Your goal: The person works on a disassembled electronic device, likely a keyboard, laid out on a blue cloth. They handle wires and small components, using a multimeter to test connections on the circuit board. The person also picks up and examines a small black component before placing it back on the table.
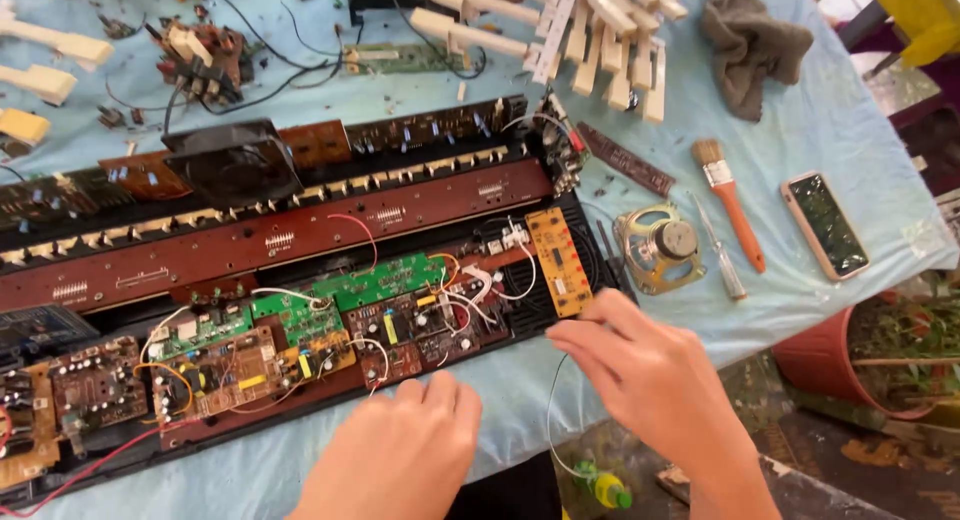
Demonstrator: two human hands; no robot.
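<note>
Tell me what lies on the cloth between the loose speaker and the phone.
In the head view, a screwdriver and an orange-handled paintbrush lie between the speaker and the phone, on the blue cloth.

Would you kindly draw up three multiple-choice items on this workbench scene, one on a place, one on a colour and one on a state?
1. Where does the paintbrush lie?
A. Between the loose speaker and the phone
B. On the grey rag
C. Inside the open keyboard case

2. What colour is the paintbrush handle?
A. Blue
B. Orange
C. Black

3. How is the right hand placed?
A. Gripping the screwdriver
B. Closed around the phone
C. Open, fingers spread, by the keyboard case corner

Answers:
1 A, since it rests on the blue cloth with the speaker to one side and the phone to the other.
2 B, since the handle below the bristles is plainly orange.
3 C, since the screwdriver and phone lie untouched, apart from the hand.
</note>
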